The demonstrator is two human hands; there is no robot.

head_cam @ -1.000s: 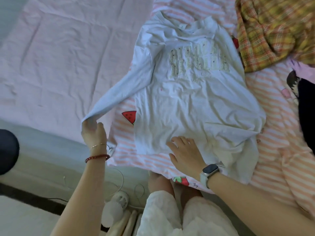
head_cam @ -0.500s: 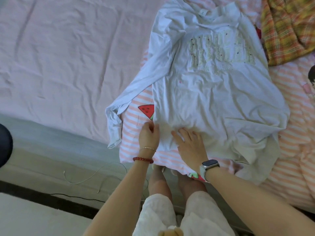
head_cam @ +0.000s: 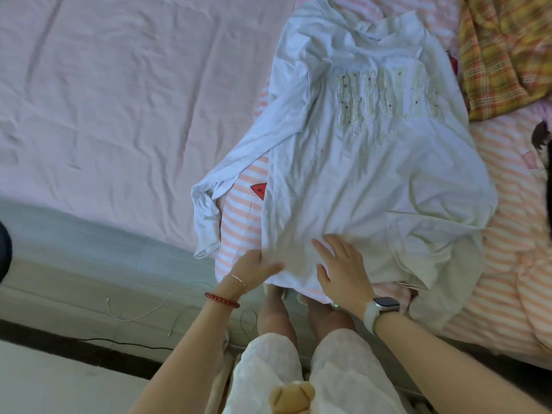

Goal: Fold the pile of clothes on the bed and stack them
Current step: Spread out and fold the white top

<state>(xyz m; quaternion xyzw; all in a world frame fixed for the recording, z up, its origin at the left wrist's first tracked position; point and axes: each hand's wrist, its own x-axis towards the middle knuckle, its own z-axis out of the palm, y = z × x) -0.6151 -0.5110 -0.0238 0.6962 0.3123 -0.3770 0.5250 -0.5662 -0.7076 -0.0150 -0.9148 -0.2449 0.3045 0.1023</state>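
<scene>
1. Much of the left hand (head_cam: 257, 268) is visible, but its fingertips disappear under the shirt's hem corner, with the thumb lying on top; the grip looks pinched on the fabric edge.
2. The right hand (head_cam: 343, 268) lies flat on the hem, fingers straight and slightly spread, pressing the cloth and clasping nothing.
3. The white long-sleeved shirt (head_cam: 373, 174) lies face up near the bed's edge, spread over a pink-and-white striped quilt (head_cam: 239, 222). Its right side is bunched and folded under, so that sleeve cannot be made out.
4. The left sleeve (head_cam: 209, 210) trails down crumpled, its cuff hanging at the mattress edge.
5. Raised cream lettering (head_cam: 385, 97) crosses the chest; the words are too blurred to read.
6. A watermelon print (head_cam: 259, 191) on the quilt is half covered by the shirt.
7. A yellow plaid garment (head_cam: 501, 52) is cut off at the top right; a dark item (head_cam: 545, 150) is cut off at the right edge.
8. The wrinkled pale pink sheet (head_cam: 119, 100) covers the bed's left part.
9. A white cable (head_cam: 143, 312) loops on the floor.
</scene>
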